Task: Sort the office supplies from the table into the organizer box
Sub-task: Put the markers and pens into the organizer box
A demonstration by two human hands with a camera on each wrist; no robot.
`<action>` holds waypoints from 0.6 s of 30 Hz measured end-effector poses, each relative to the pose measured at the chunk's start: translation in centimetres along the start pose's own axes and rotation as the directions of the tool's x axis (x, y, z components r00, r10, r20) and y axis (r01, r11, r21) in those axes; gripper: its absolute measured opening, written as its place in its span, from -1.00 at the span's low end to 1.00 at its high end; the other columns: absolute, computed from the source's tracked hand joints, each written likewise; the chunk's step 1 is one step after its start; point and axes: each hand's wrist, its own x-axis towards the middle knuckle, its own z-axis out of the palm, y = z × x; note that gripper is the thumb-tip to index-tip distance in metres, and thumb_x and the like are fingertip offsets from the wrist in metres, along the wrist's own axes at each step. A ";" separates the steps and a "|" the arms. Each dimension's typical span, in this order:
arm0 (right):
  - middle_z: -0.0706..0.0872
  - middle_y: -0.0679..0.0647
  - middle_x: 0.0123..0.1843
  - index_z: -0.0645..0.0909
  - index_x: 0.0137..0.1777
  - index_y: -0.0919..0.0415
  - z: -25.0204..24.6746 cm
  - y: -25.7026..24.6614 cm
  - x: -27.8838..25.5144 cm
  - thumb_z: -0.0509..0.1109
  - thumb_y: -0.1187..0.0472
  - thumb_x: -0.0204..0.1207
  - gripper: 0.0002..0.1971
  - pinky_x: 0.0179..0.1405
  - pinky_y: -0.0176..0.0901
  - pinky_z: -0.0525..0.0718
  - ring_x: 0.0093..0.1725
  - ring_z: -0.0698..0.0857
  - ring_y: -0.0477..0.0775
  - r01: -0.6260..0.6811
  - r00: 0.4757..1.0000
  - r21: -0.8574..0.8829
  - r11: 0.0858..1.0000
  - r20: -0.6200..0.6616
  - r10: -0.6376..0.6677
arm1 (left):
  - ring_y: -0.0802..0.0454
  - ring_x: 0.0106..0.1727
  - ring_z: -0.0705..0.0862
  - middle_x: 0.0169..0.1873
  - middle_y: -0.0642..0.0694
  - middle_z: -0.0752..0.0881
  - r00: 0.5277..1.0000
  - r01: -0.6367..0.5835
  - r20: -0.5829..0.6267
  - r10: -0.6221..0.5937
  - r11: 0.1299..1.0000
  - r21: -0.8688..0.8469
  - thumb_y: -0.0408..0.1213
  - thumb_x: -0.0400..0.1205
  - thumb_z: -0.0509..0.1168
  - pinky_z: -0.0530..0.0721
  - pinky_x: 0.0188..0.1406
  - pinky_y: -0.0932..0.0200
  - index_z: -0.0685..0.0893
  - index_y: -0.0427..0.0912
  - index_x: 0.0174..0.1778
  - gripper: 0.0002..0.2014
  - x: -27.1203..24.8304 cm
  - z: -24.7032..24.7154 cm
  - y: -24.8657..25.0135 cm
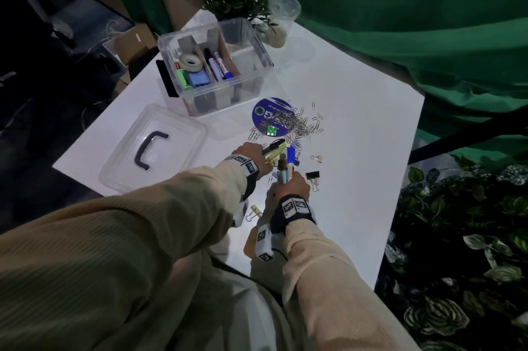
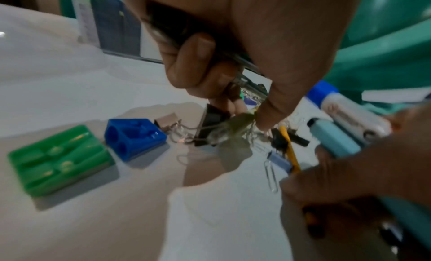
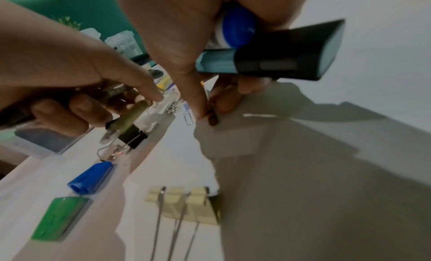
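While both hands work at the near middle, most of the white table is seen, with green cloth behind it. At the far left the clear organizer box stands open; tape and markers are kept in separate compartments. Its lid lies near left, apart from it. A heap of paper clips partly covers a purple disc between the box and the hands. Pens are clenched in the left hand, and a blue-capped marker with a light blue pen is grasped by the right hand. Binder clips, a green sharpener and a blue one lie close around.
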 end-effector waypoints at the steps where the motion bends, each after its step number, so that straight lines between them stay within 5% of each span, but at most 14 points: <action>1: 0.75 0.20 0.15 0.63 0.16 0.21 -0.1 0.0 0.0 0.43 0.18 0.50 -0.74 0.02 -0.09 0.63 0.13 0.71 0.27 -0.010 1.000 0.016 1.000 -0.004 0.010 | -0.16 -0.17 0.65 -0.06 -0.14 0.71 1.000 0.007 0.011 -0.007 0.999 -0.033 -0.01 0.47 0.35 0.59 -0.19 0.15 0.62 -0.11 0.02 -0.69 0.1 -0.3 0.0; 9: 0.75 0.17 0.03 0.66 0.10 0.24 -1.0 -0.4 -0.2 0.54 0.19 0.40 -0.70 0.04 -0.11 0.63 0.06 0.72 0.24 -0.090 0.996 0.273 0.958 0.021 0.088 | -0.14 -0.03 0.70 -0.07 -0.11 0.72 0.996 0.077 0.051 -0.068 0.978 -0.196 -0.10 0.45 0.35 0.72 0.03 0.07 0.62 -0.04 -0.02 -0.78 0.4 -1.9 -0.7; 14: 0.76 0.14 -0.07 0.67 0.07 0.19 -1.8 -0.7 0.3 0.42 0.13 0.28 -0.66 0.10 -0.01 0.71 -0.05 0.74 0.25 -0.128 0.991 0.408 0.904 0.018 0.132 | -0.02 -0.34 0.64 -0.33 -0.05 0.73 0.973 0.010 0.225 0.044 0.972 -0.235 -0.03 0.56 0.31 0.55 -0.31 0.24 0.70 -0.08 -0.26 -0.79 0.4 -4.6 -1.1; 18: 0.74 0.17 -0.30 0.58 -0.25 0.05 -1.4 -0.7 2.0 0.31 0.12 0.07 -0.79 -0.29 -0.04 0.64 -0.35 0.64 0.20 -0.109 0.993 0.524 0.845 0.020 0.115 | 0.03 -0.52 0.37 -0.51 -0.05 0.54 0.979 0.039 0.201 0.029 0.944 -0.327 -0.09 0.58 0.26 0.31 -0.46 0.22 0.59 -0.13 -0.40 -0.72 0.1 -8.3 -1.5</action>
